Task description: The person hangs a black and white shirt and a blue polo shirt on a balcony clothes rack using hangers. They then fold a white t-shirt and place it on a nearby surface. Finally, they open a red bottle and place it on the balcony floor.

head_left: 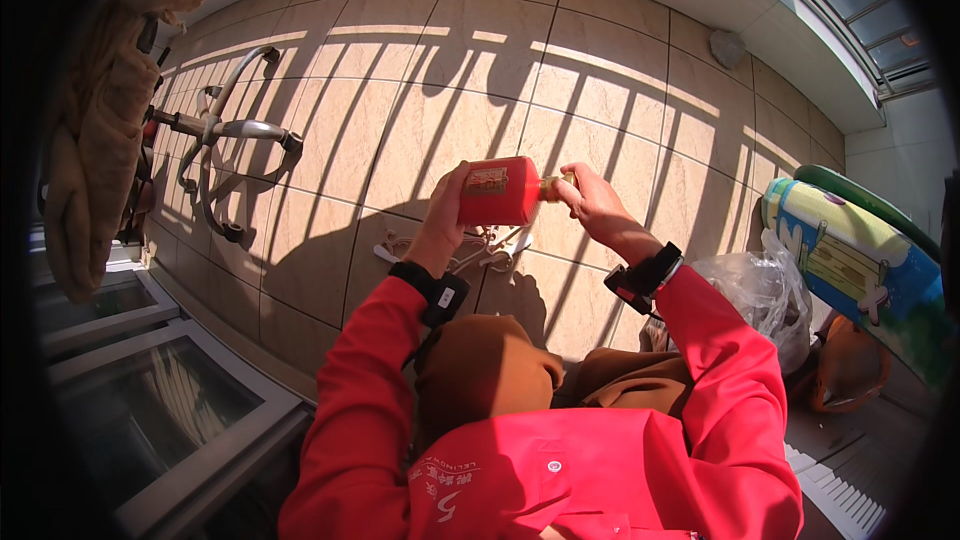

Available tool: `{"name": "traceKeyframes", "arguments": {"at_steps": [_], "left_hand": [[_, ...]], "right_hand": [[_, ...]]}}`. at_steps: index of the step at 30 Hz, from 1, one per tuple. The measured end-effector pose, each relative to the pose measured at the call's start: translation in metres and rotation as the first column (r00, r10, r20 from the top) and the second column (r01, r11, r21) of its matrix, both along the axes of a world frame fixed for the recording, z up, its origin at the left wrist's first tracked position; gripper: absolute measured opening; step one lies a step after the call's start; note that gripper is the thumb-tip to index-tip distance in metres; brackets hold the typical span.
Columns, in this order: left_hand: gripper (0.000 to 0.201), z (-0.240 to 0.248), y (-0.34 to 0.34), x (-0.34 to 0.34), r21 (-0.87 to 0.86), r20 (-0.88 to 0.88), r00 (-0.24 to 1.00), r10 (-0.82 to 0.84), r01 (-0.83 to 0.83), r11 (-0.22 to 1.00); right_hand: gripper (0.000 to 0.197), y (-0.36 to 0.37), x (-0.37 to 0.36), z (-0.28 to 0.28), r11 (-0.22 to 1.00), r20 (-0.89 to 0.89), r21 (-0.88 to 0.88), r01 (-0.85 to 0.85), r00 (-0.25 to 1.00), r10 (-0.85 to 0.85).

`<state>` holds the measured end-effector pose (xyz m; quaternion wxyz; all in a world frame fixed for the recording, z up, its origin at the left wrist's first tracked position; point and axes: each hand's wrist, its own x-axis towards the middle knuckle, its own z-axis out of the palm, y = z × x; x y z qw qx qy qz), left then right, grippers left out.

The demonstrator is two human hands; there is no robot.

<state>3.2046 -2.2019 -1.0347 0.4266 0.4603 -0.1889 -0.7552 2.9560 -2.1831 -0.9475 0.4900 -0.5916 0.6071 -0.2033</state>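
A red bottle [512, 192] with a gold-edged label lies sideways above the floor, its gold neck [547, 189] pointing right. My left hand [441, 220] is closed round the bottle's base end. At the other end, my right hand [602, 208] closes its thumb and fingers on the gold neck or cap; whether the cap is on the bottle or loose cannot be made out. Below the bottle, partly hidden by it, is a white curled object [510, 252] on the tiles.
A chair base with grey legs [208, 130] lies tipped at the left, near hanging beige cloth [105, 140]. A colourful rolled mat [835, 250], a clear plastic bag [765, 290] and an orange container [850, 365] stand at the right. Framed glass panels [170, 410] border the lower left.
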Motion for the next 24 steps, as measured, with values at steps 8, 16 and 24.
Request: {"name": "traceKeyframes", "arguments": {"at_steps": [8, 16, 24], "left_hand": [[0.034, 0.015, 0.007, -0.01, -0.103, 0.073, 0.993, 0.095, -0.088, 0.991], [0.072, 0.023, 0.001, -0.001, 0.034, 0.102, 0.98, -0.17, 0.167, 0.985], [0.057, -0.038, 0.015, 0.111, 0.036, 0.799, 0.595, -0.09, 0.101, 0.994]], "right_hand": [[0.042, 0.001, -0.004, -0.022, 0.966, 0.224, 0.247, 0.077, 0.965, -0.135], [0.048, -0.013, -0.021, 0.0, 0.982, 0.149, 0.146, 0.122, 0.978, -0.144], [0.033, 0.002, -0.121, -0.023, 0.951, -0.804, -0.281, -0.129, 0.572, -0.16]]}}
